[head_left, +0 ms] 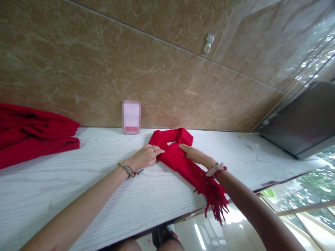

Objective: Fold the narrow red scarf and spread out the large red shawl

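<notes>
A red scarf (172,155) with a fringed end lies on the white wood-grain table, folded into a loop with a small gap in its middle. The loop crosses over itself, and the fringe hangs past the table's front edge. My left hand (146,156) is at the loop's left side, its index finger stretched over the cloth and the other fingers curled at the scarf's edge; the thumb is hidden. On the right of the crossing, my right hand (196,154) lies flat with fingers stretched out, touching the top of the scarf.
Another red cloth (34,134) lies bunched on the table (104,195) at far left. A pale card-like object (131,116), blurred out, leans on the brown marbled wall. A dark grey box-shaped object (300,120) stands at the right end. A white hook (208,43) is on the wall.
</notes>
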### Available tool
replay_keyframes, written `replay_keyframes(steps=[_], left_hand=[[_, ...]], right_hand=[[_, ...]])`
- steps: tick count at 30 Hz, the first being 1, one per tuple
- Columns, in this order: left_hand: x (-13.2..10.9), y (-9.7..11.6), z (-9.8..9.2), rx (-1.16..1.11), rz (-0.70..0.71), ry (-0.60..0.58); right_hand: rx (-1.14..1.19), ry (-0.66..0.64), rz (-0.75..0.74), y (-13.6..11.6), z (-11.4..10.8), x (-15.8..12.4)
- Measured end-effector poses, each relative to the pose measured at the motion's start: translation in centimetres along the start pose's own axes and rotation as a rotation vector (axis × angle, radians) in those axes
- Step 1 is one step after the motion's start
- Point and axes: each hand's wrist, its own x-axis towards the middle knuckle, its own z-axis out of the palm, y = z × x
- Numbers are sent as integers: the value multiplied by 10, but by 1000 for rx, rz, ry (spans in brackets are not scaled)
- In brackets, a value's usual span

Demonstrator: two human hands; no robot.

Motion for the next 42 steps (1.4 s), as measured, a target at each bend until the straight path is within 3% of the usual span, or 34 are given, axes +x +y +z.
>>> replay_keyframes(steps=[3,8,14,17,20,24,27,30,32,36,39,42], left_hand=[[2,11,0,-96,21,44],[5,23,2,-172,56,-221],[5,19,3,-193,30,-274],[4,17,1,-208,34,-277],[3,19,-1,-208,19,-264],[2,22,0,-169,-28,-241],[1,22,2,-150,-54,-245],[1,21,2,-148,-76,-284],[1,20,2,-155,-85,-299],[1,19,3,-169,-96,-320],[1,18,5,-174,-106,-312],[1,19,6,-167,-100,-265]], right_hand=[[40,58,13,-11,-6,-3],[136,227,-9,-54,-19,-27],[108,167,-77,-99,-1,-68],[120,98,-70,-100,2,-78],[214,45,-64,-95,-8,-80],[255,154,-11,-92,-21,-67],[141,218,97,-91,-15,-54],[65,72,241,-90,-1,-51],[49,-19,279,-89,7,-58],[-18,-45,277,-83,13,-86],[-73,-53,338,-78,9,-111],[-80,-157,454,-73,-5,-125]])
